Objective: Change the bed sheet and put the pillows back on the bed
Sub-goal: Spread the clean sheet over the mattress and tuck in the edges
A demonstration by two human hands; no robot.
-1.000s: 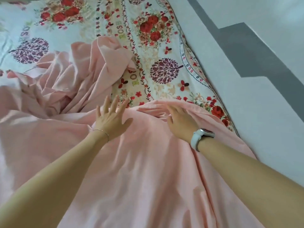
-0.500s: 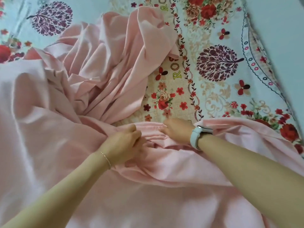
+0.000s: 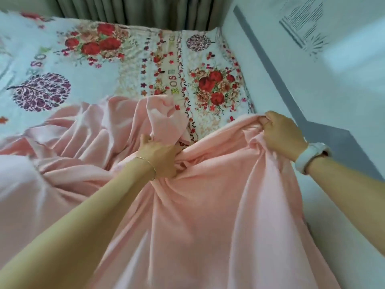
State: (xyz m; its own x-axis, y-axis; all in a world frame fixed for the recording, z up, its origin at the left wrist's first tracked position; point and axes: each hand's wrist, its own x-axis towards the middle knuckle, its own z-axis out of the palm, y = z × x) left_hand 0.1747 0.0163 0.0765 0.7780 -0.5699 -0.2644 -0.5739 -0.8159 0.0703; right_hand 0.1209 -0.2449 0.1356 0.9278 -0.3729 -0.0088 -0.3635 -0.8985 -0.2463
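Both hands now clench the pink sheet's edge: left hand mid-bed, right hand moved out beside the wall. Pink sheet lifted from the floral sheet; spreading judged underway.

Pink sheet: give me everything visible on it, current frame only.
The pink sheet is plain pale pink, soft thin cloth by its look, with no print. It lies loose and heavily creased over the near part of the floral sheet, bunched into folds at centre and left. The left hand grips a gathered bunch; the right hand grips its far edge beside the wall, lifted slightly.
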